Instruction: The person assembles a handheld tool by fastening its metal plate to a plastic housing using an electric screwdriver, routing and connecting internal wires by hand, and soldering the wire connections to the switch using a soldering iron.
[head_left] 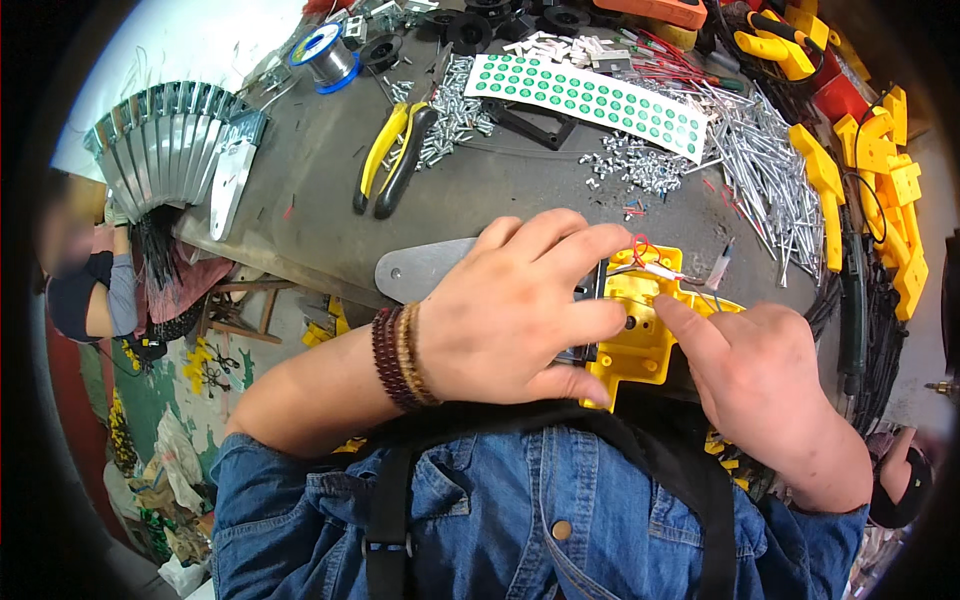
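Note:
My left hand (520, 310) is closed around a yellow plastic housing (640, 350), thumb at its near edge and fingers across its left side. From under this hand a flat grey metal blade (425, 272) with a hole sticks out to the left. Thin red and white wires (655, 268) lie over the far part of the housing's open inside. My right hand (765, 365) is at the housing's right side, its index fingertip pressed inside and the other fingers curled, partly hidden. A grey wire end (720, 268) stands up beyond it.
Yellow-and-black pliers (395, 160), a solder spool (325, 58), loose screws (455, 110) and a green-dotted sticker sheet (585, 100) lie on the dark table. Long metal pins (765, 160) and yellow parts (885, 190) are at right. Fanned blades (175, 140) hang over the left edge. Other people are at both sides.

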